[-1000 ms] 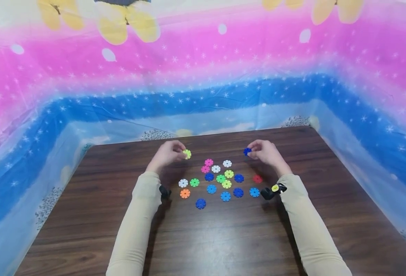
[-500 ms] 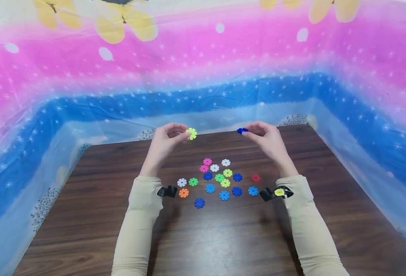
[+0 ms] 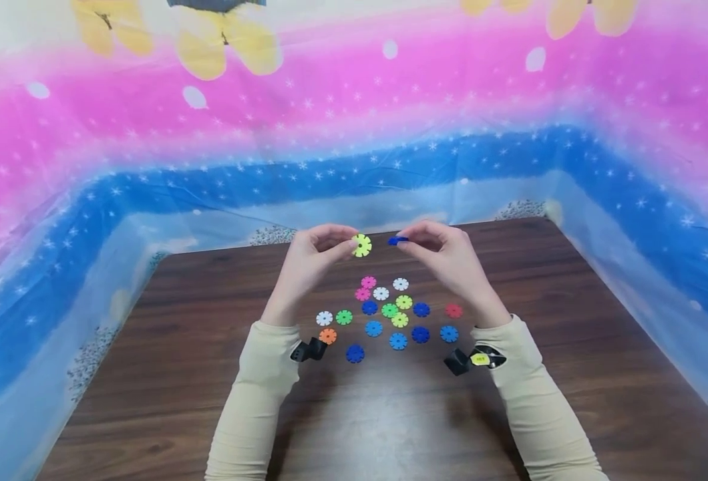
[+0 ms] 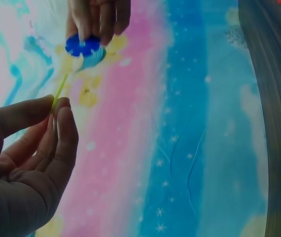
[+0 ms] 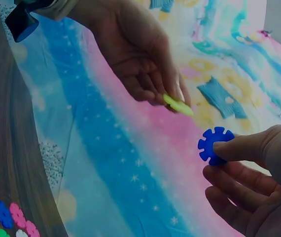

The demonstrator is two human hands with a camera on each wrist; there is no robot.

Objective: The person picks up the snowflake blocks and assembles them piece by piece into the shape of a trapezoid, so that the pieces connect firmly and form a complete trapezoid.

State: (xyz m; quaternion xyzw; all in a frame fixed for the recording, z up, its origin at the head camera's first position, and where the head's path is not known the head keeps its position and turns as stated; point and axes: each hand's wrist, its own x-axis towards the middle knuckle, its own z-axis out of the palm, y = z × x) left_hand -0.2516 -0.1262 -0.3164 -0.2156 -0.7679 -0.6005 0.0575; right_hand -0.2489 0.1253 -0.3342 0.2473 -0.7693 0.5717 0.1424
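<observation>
My left hand [image 3: 316, 260] pinches a yellow notched disc [image 3: 363, 245] between thumb and fingertips, its flat face turned toward the head camera. In the left wrist view that yellow disc [image 4: 59, 92] shows edge-on. Opposite it, my right hand [image 3: 447, 257] pinches a dark blue notched disc [image 3: 397, 240], seen nearly edge-on from the head. The right wrist view shows the blue disc [image 5: 215, 145] face-on under the thumb. Both discs are held up above the far part of the table, with a small gap between them.
Several more notched discs lie on the wooden table [image 3: 210, 374] below the hands, among them an orange disc [image 3: 327, 336], a red disc [image 3: 453, 310] and a light blue disc [image 3: 398, 341]. A printed curtain [image 3: 342, 174] hangs behind the table's far edge.
Both hands have lifted from near the tabletop and moved toward each other, bringing the yellow and blue discs close together. The discs on the table have stayed put.
</observation>
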